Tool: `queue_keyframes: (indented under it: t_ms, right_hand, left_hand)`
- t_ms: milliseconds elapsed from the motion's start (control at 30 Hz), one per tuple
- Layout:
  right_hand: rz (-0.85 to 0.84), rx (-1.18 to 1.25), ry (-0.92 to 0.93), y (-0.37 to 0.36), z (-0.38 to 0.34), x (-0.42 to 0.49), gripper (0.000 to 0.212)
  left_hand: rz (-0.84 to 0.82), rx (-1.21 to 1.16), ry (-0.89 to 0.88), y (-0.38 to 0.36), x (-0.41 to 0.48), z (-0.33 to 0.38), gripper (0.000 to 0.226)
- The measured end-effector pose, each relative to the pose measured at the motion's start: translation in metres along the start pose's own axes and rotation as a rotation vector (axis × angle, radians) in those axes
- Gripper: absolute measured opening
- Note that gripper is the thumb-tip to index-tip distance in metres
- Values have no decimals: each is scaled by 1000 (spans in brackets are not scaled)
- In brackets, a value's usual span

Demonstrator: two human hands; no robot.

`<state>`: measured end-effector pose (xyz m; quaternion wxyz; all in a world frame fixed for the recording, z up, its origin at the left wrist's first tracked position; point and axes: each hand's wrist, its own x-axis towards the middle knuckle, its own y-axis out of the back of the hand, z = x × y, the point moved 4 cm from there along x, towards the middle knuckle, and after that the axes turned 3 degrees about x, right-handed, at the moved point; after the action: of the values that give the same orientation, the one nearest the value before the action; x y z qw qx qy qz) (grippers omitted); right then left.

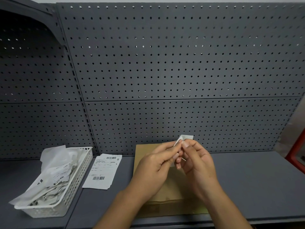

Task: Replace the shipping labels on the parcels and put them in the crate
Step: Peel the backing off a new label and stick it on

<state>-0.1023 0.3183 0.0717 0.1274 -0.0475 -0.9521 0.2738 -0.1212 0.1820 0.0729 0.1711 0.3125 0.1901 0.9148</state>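
While both hands pinch the small white folded label (pixel 184 140) above the flat brown cardboard parcel (pixel 166 192), the job looks like splitting sticker from backing. The left hand (pixel 156 167) clamps one edge; the right hand (pixel 196 162) picks at the corner with thumb and forefinger. Peel slowly from that corner, keeping the sheet flat so it does not curl onto itself, then lay it squarely on the parcel lying on the grey shelf (pixel 257 182). Fresh printed labels (pixel 102 172) wait beside the white plastic basket (pixel 72 184) of crumpled paper scraps.
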Motion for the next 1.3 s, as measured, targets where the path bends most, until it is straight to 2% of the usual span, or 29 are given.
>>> queue_keyframes:
  t_ms: [200, 333, 633, 767, 900, 1033, 1167, 1300]
  right_hand:
    - [14, -148, 58, 3, -4, 2, 16]
    - [-18, -150, 45, 2, -3, 3, 20]
    - [18, -108, 67, 1, 2, 1, 12]
    - [4, -141, 96, 1, 0, 0, 22]
    - [5, -197, 110, 2, 0, 0, 29]
    - [-18, -200, 78, 3, 4, 1, 18]
    - [-45, -160, 28, 1, 8, 2, 16]
    - [-42, -232, 27, 2, 10, 2, 16]
  left_hand:
    - [21, 73, -14, 2, -2, 0, 43]
    - [27, 85, -11, 1, -3, -1, 43]
    - [52, -81, 16, 0, -7, 7, 40]
    - [56, -68, 22, 1, -7, 7, 40]
    - [50, 21, 24, 2, -9, 5, 42]
    - [40, 104, 19, 1, -10, -1, 44]
    - [49, -101, 110, -1, -12, 4, 38]
    - [56, -221, 200, -1, -12, 2, 35]
